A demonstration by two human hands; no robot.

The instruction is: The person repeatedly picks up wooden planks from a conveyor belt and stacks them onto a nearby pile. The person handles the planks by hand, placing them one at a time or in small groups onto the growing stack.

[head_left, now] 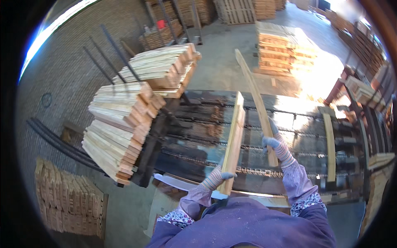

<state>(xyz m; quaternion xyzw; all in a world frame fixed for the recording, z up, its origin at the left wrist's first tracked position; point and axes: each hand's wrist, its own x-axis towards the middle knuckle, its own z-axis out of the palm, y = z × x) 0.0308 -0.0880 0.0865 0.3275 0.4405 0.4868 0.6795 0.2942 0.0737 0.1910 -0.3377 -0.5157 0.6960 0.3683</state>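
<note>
Both hands wear striped work gloves with grey-blue fingers. My left hand (220,175) is closed round the near part of a thick pale wooden board (234,142), which points away from me over the conveyor. In my right hand (273,141) is a longer, thinner wooden strip (253,87), gripped near its close end and slanting up and away to the left. Beneath both lies a dark chain conveyor (198,155) with several chains running left to right. Farther right, a single wooden strip (329,146) rests across the chains, apart from my hands.
A large stack of boards (120,128) stands left of the conveyor, with another stack (165,68) behind it. Upright dark metal bars (120,53) rise beside them. More wood piles stand on the floor at lower left (68,198) and far right (281,47). A metal frame (364,124) edges the conveyor's right end.
</note>
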